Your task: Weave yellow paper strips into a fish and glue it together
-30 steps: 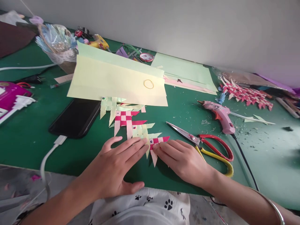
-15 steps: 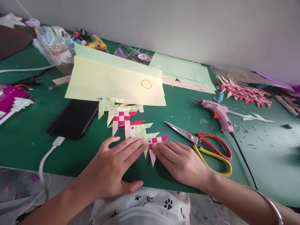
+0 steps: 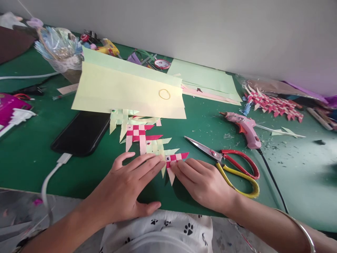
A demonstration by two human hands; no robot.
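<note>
My left hand (image 3: pixel 129 188) lies flat on the green table (image 3: pixel 31 158), its fingertips pressing the left side of a small woven paper fish (image 3: pixel 176 159) in red and pink with a stuck-on eye. From the right, the fingertips of my right hand (image 3: pixel 204 182) pinch the same fish. Just behind it lie a pale green woven fish (image 3: pixel 158 146), another red and pink one (image 3: pixel 138 133) and a further green one (image 3: pixel 123 117), overlapping in a row.
Red and yellow scissors (image 3: pixel 231 165) lie open right of my right hand. A pink glue gun (image 3: pixel 244 128) with a black cord is behind them. A black phone (image 3: pixel 81 133) on a white cable sits left. Yellow and green paper sheets (image 3: pixel 126 88) lie further back, more woven fish (image 3: pixel 273 104) far right.
Both hands stay on the small fish with barely any shift. Only the view has drifted slightly.
</note>
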